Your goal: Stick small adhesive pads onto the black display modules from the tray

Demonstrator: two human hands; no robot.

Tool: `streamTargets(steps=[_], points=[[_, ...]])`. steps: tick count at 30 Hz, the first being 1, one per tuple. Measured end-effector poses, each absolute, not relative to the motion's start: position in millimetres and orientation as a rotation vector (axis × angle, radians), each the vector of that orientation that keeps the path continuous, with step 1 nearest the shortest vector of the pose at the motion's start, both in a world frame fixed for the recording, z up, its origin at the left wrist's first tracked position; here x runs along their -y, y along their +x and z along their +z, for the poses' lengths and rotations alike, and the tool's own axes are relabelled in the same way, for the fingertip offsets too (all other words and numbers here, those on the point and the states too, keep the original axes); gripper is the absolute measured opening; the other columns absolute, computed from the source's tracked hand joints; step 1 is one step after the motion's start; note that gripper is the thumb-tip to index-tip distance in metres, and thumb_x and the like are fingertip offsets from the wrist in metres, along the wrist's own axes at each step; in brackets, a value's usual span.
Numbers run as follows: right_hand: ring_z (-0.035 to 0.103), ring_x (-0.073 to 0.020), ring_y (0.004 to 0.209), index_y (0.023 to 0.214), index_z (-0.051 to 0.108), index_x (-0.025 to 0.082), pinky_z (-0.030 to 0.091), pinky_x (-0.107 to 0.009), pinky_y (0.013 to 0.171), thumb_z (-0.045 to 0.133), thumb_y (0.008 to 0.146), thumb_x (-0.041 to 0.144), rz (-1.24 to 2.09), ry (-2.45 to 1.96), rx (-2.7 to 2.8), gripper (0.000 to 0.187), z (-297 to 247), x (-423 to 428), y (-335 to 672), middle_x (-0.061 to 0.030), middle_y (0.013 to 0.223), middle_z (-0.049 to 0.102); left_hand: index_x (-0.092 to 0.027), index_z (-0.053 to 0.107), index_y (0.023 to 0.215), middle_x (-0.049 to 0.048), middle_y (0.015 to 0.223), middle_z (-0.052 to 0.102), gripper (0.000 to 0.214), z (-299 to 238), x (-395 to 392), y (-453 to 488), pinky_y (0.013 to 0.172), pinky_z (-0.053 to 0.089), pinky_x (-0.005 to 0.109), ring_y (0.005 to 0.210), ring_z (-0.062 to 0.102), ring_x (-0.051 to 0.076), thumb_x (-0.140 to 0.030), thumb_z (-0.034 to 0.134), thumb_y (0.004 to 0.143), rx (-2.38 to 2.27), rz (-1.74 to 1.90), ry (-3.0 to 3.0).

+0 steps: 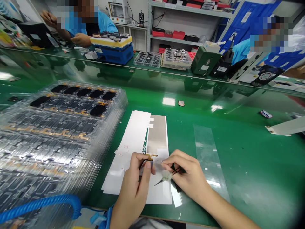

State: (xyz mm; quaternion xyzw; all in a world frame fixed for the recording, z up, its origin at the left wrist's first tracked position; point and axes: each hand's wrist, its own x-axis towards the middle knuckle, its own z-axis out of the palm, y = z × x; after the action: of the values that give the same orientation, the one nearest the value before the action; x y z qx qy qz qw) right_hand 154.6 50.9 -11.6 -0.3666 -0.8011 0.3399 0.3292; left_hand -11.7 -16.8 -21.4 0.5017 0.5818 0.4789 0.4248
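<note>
Green bench (238, 152), flex part (151, 156) pinched, tweezers (175, 172) held

Single head-worn view, looking forward and steeply down, close over the green tabletop (238, 152); shelving (190, 19) stands far beyond.

left of left hand (133, 187): stacked trays (59, 127) block | right of right hand (188, 175): green table (250, 159) free
</note>
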Motion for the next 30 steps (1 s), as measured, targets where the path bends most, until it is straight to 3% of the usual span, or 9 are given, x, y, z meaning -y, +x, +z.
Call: streamTargets(steps=[6, 11, 15, 20, 26, 30], points=[[0.053, -0.0115, 0.059, 0.074, 0.068, 0.018, 0.038, -0.024, 0.054, 0.061, 0.09, 0.028, 0.883, -1.002, 2.186, 0.021, -20, -50, 156, -0.0013, 0.069, 0.058, -0.025, 0.042, 0.099, -0.0021, 0.085, 0.05, 0.009, -19, 16, -11, 0.079, 0.037, 0.03, 0.079, 0.047, 0.015, -0.028, 0.036, 0.105, -1.408, 1.288, 1.134], [0.049, -0.0107, 0.059, 0.079, 0.071, 0.018, 0.033, -0.023, 0.05, 0.056, 0.086, 0.018, 1.162, -1.03, 2.02, 0.016, -6, -54, 158, -0.0011, 0.07, 0.056, -0.027, 0.042, 0.104, -0.002, 0.086, 0.051, 0.005, -20, 18, -13, 0.082, 0.035, 0.03, 0.082, 0.047, 0.016, -0.029, 0.037, 0.104, -1.358, 1.3, 1.086], [0.044, -0.0092, 0.056, 0.073, 0.066, 0.017, 0.03, -0.022, 0.047, 0.06, 0.082, 0.02, 1.409, -1.087, 1.812, 0.012, -2, -57, 157, 0.0001, 0.07, 0.053, -0.026, 0.04, 0.104, -0.0022, 0.084, 0.054, 0.005, -17, 21, -16, 0.074, 0.035, 0.029, 0.078, 0.049, 0.015, -0.03, 0.038, 0.104, -1.295, 1.207, 1.085], [0.045, -0.0083, 0.056, 0.069, 0.062, 0.017, 0.036, -0.021, 0.051, 0.068, 0.079, 0.025, 1.576, -1.073, 1.644, 0.015, 2, -59, 152, 0.0031, 0.063, 0.052, -0.023, 0.044, 0.095, -0.0023, 0.076, 0.052, 0.019, -12, 20, -17, 0.068, 0.035, 0.028, 0.071, 0.048, 0.014, -0.037, 0.036, 0.105, -1.057, 0.964, 1.233], [0.054, -0.0112, 0.069, 0.074, 0.069, 0.017, 0.042, -0.024, 0.062, 0.061, 0.086, 0.026, 1.683, -0.96, 1.658, 0.016, 3, -59, 154, -0.0016, 0.077, 0.06, -0.024, 0.043, 0.095, -0.0054, 0.068, 0.044, 0.02, -16, 22, -16, 0.06, 0.032, 0.027, 0.063, 0.042, 0.013, -0.041, 0.038, 0.104, -1.15, 1.08, 1.171], [0.048, -0.0104, 0.063, 0.079, 0.072, 0.017, 0.035, -0.024, 0.054, 0.06, 0.085, 0.025, 1.665, -1.015, 1.702, 0.016, -2, -58, 158, -0.0016, 0.075, 0.058, -0.025, 0.042, 0.096, -0.0056, 0.069, 0.045, 0.02, -17, 24, -15, 0.061, 0.032, 0.026, 0.063, 0.042, 0.012, -0.043, 0.039, 0.103, -1.262, 1.192, 1.107]])
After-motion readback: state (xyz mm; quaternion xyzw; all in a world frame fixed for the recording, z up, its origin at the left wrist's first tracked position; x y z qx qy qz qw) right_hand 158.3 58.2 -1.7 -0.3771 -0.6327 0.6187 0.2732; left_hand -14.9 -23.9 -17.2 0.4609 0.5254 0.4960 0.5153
